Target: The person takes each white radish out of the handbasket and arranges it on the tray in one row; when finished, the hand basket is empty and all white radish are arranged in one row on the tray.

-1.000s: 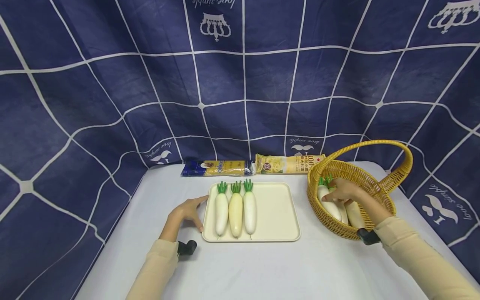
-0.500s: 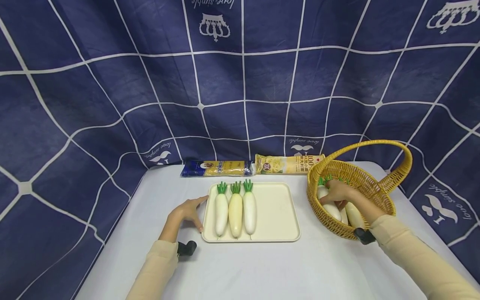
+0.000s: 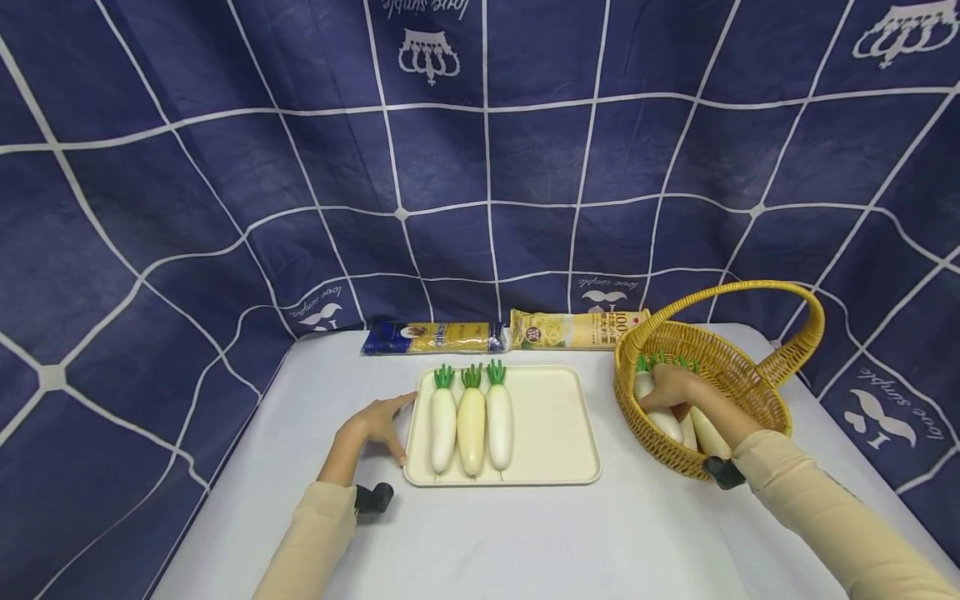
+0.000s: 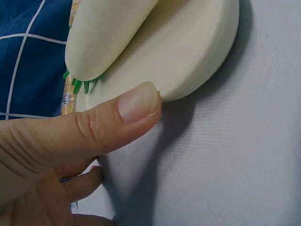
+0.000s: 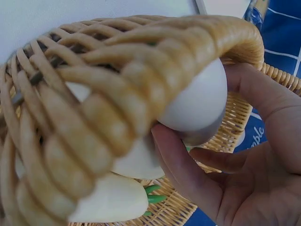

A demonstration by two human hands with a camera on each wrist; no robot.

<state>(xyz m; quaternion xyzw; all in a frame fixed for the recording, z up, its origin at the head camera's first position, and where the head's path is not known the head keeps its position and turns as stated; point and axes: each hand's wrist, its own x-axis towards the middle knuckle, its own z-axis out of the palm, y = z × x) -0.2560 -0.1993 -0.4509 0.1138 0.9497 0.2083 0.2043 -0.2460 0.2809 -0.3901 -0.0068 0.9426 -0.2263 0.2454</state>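
In the head view, my left hand [image 3: 371, 425] rests at the left edge of a cream tray [image 3: 553, 425], fingers spread. The left wrist view shows its thumb [image 4: 117, 115] touching the tray rim. On the tray's left half lie a white radish [image 3: 443, 429], a yellowish radish [image 3: 471, 429] and another white radish [image 3: 500, 425], green tops away from me. My right hand [image 3: 673, 387] is inside a wicker basket [image 3: 652, 446], thumb and fingers around a white radish [image 5: 200, 106]. Beside it lie more pale radishes [image 5: 113, 200], partly hidden by the rim.
Two pasta packets, one blue and yellow [image 3: 435, 337] and one pale yellow [image 3: 573, 329], lie along the back of the white table [image 3: 525, 542]. The basket's tall handle [image 3: 727, 287] arches over its right side. A dark blue checked curtain [image 3: 525, 158] hangs behind.
My right hand has moved slightly left within the basket, its fingers settling around the white radish. The left hand, tray and its radishes have stayed put.
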